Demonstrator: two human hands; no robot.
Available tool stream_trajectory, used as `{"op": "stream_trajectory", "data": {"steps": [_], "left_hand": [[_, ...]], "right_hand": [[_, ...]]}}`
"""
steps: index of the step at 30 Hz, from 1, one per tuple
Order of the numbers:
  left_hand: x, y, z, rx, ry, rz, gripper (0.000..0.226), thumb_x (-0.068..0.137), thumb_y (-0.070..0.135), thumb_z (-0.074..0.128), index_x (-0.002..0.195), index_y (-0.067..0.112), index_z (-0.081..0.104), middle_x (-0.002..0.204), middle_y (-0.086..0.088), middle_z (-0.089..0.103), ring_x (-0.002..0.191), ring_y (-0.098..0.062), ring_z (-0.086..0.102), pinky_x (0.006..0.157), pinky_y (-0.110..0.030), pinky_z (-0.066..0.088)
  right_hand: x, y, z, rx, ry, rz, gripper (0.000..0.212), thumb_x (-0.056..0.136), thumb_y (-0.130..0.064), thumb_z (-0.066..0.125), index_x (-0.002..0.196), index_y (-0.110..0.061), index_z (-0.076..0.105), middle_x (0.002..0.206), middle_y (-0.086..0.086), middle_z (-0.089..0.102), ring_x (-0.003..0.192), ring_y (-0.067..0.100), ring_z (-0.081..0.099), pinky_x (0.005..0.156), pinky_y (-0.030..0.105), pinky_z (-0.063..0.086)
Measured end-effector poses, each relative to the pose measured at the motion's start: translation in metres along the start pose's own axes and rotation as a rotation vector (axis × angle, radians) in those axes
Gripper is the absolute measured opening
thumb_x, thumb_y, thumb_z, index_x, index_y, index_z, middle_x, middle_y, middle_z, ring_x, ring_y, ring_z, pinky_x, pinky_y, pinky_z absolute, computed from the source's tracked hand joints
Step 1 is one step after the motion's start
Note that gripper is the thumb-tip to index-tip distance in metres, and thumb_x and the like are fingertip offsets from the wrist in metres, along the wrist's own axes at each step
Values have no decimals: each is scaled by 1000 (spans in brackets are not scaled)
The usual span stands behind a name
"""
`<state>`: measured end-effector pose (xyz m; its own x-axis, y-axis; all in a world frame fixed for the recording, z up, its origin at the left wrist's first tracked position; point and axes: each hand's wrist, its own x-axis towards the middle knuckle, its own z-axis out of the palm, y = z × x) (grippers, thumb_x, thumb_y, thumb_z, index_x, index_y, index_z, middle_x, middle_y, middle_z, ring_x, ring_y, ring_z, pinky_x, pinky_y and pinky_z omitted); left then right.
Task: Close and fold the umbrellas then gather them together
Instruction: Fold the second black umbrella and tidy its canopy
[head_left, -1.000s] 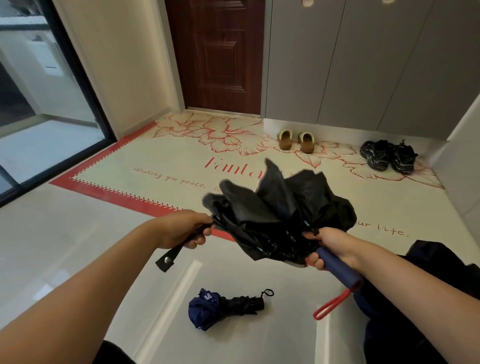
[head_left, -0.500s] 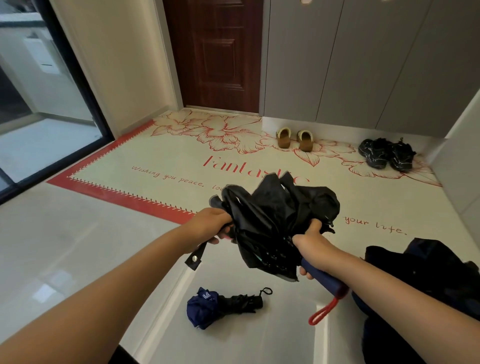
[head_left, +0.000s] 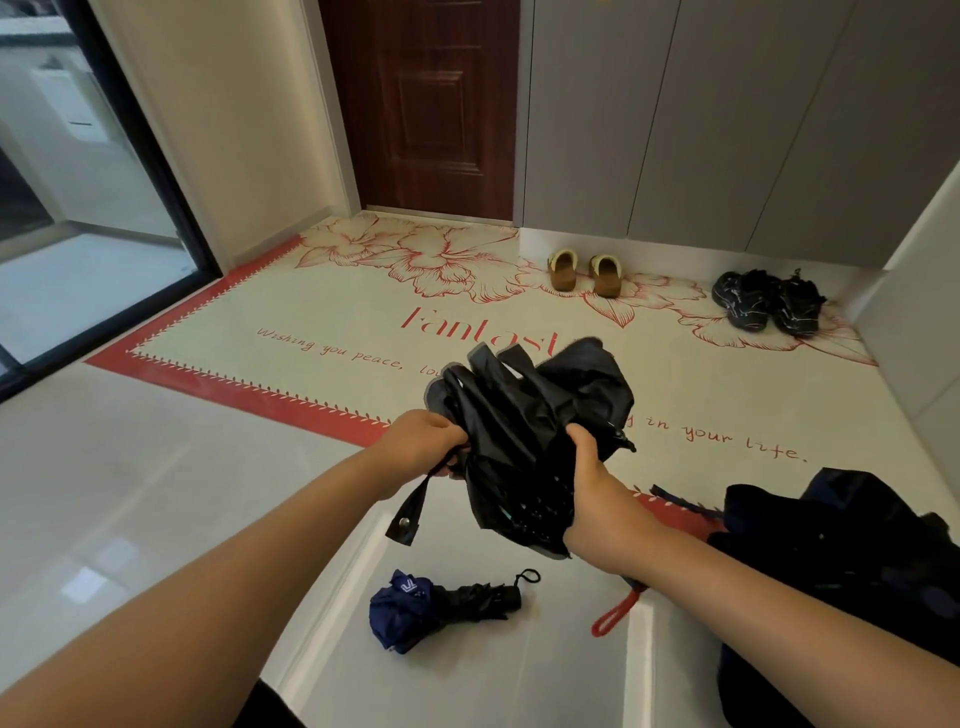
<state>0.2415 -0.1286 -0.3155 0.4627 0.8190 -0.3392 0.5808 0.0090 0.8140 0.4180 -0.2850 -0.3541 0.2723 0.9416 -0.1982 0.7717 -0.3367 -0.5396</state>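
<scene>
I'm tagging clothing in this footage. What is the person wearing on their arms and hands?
Nothing visible. The left hand and right hand are ungloved, with no rings, watch or bracelet showing. Both forearms are bare to the frame's edge; no sleeve in view.

A: What is concealed on the crumpled black fabric umbrella (head_left: 530, 431)?
B: Its handle is mostly masked by the right hand (head_left: 592, 491); a red cord loop (head_left: 615, 613) is seen below.
A: Anything cropped?
B: The dark navy cloth heap (head_left: 831, 561) is cut by the right and bottom edges.
</scene>
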Motion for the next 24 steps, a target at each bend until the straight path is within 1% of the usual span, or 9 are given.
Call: {"op": "stream_trajectory", "data": {"steps": [3,5,8,10,14,16,18,21,24], "left_hand": [[0,1,2,0,-33,33,24,96,15,53,95,-4,69,86,-16,71,65,-12,68,61,-21,56],[0,3,4,-24,-66,45,22,97,15,51,93,0,66,82,-12,69,59,-10,68,61,-23,56],[1,7,7,-96,-121,-15,20,97,13,50,88,4,65,77,-11,69,61,-16,68,64,-28,59],[2,8,5,-180,-196,-123,17,96,11,52,93,2,66,75,-10,69,68,-19,67,62,-26,58],[0,1,-7,-238,-442,-269,15,96,5,52,88,2,64,78,-8,64,64,-12,62,65,-20,58],[0,-2,-12,-254,-481,-325,16,98,4,50,89,2,64,79,-9,64,63,-12,61,64,-20,58],[-3,-2,-15,-287,-474,-328,13,98,-2,48,101,5,59,79,-12,66,63,-15,61,64,-23,59],[-7,-3,-17,-372,-543,-263,32,97,-11,45,122,5,55,93,-17,65,76,-22,65,75,-30,60],[-10,-1,-13,-378,-562,-212,29,97,-13,41,116,-5,62,107,-20,66,92,-25,69,88,-35,59]], "right_hand": [[1,4,4,-14,114,-49,135,83,6,66,139,-43,-47,105,6,52,61,14,57,47,23,45],[4,8,1,-46,120,-85,134,84,5,66,138,-51,-44,99,5,51,67,20,61,58,31,54],[7,18,-7,-64,18,-93,117,82,1,65,152,-55,-10,113,6,52,97,26,62,85,37,57],[6,25,-10,-42,-45,-82,99,81,0,65,155,-45,18,121,5,54,113,27,58,94,34,54],[-1,36,-7,-57,-152,-74,90,80,-1,66,154,-36,30,128,2,57,116,25,59,93,35,56],[-3,43,-5,-78,-159,-70,90,80,0,66,155,-35,29,131,1,56,117,25,59,93,34,56],[-5,49,-4,-105,-145,-74,89,82,-1,65,154,-37,29,131,2,55,120,25,56,96,34,54],[-6,56,-3,-138,-129,-93,89,83,-2,64,154,-41,27,133,1,53,123,24,55,98,34,53],[-4,61,-8,-175,-125,-130,89,84,-5,64,152,-46,25,132,-4,52,122,21,55,96,31,52]]}}
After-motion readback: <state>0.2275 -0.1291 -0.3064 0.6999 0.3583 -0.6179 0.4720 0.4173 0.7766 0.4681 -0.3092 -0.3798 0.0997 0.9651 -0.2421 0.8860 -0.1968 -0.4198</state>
